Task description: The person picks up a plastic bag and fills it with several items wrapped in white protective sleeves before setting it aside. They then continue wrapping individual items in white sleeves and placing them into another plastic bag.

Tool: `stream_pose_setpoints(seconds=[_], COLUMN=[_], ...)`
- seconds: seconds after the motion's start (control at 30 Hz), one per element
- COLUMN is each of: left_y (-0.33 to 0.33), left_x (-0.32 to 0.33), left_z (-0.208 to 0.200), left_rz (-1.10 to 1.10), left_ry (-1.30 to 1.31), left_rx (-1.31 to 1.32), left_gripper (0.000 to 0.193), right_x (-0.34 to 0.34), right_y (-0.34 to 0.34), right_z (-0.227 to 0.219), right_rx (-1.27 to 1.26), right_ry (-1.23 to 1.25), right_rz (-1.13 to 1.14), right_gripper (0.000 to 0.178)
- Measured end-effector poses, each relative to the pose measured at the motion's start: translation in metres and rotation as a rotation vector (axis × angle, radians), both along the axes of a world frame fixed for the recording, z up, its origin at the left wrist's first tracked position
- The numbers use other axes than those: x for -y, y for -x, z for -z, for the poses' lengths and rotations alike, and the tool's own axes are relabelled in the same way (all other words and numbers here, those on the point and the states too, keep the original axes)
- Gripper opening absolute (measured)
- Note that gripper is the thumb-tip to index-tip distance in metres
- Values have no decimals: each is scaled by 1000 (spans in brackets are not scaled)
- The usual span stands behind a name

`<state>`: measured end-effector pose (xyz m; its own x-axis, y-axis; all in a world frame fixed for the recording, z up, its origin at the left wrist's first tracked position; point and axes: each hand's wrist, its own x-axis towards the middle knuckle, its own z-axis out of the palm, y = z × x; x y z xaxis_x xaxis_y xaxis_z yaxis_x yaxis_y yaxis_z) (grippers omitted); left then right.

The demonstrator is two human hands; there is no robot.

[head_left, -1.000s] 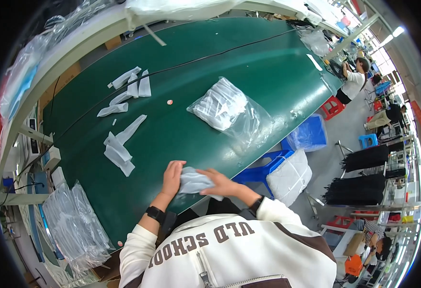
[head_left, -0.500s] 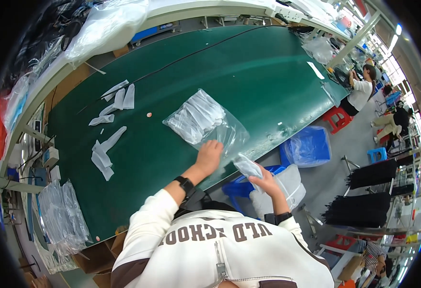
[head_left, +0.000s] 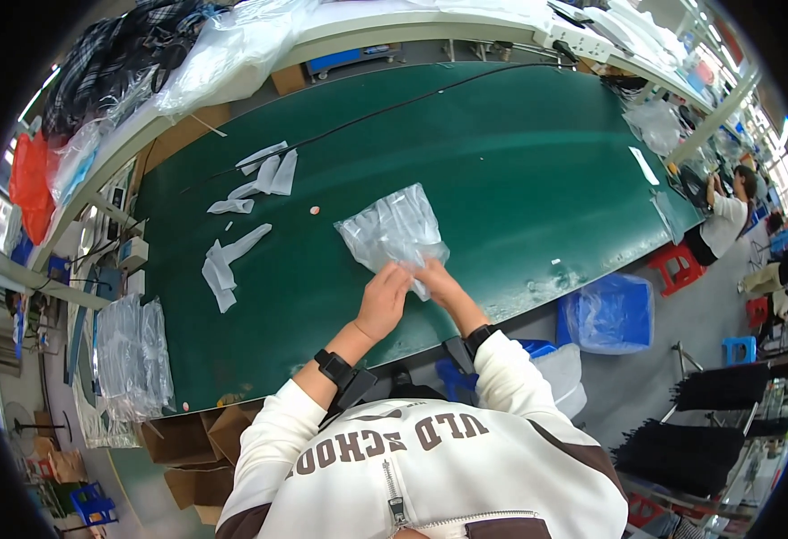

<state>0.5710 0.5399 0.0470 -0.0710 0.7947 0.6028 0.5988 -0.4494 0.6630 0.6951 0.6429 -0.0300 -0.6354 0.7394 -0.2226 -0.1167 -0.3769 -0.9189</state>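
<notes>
A clear plastic bag (head_left: 396, 220) filled with white, folded, thin pieces lies on the green table in front of me. At its near end, my left hand (head_left: 383, 298) has its fingers closed on the bag's edge. Close beside it, my right hand (head_left: 440, 284) also grips the near end, its fingers bent and partly covered by plastic. A pale, see-through flap hangs between the two hands. Whether it belongs to the bag or is a separate piece, I cannot tell.
Loose white translucent strips (head_left: 272, 172) lie on the green table (head_left: 519, 180) to the left. A stack of plastic-wrapped packs (head_left: 133, 355) sits at the left edge. A blue bin (head_left: 606, 314) with a clear liner stands right of the table. A black cable (head_left: 394, 106) crosses the far side.
My right hand has moved left from beyond the table edge, where it held a white packet, to the bag's near end. The bag's loose end is now gathered between my hands.
</notes>
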Motion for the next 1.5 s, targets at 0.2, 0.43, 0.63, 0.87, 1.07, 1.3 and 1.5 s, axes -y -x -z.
stream_pose_setpoints(seconds=[0.2, 0.43, 0.63, 0.87, 1.07, 1.3, 1.5], left_y=[-2, 14, 10, 32, 35, 79, 256], left_x=[6, 36, 38, 49, 50, 44, 88], left_z=[0, -15, -19, -13, 4, 8, 69], left_rz=[39, 151, 340, 218, 331, 272, -541], left_ry=[11, 176, 255, 348, 338, 595, 263], left_rx=[-2, -60, -81, -76, 121, 78, -139], left_gripper=[5, 5, 5, 6, 5, 11, 21], right_x=[-10, 21, 4, 8, 23, 0, 56], right_y=[45, 86, 99, 100, 82, 91, -29], right_z=[46, -9, -4, -2, -3, 21, 6], right_rx=[-368, 796, 962, 807, 882, 746, 848], right_ry=[525, -886, -1109, -1293, -891, -1066, -873], right_rz=[42, 244, 267, 239, 109, 268, -147], right_gripper=[59, 81, 87, 95, 86, 72, 24])
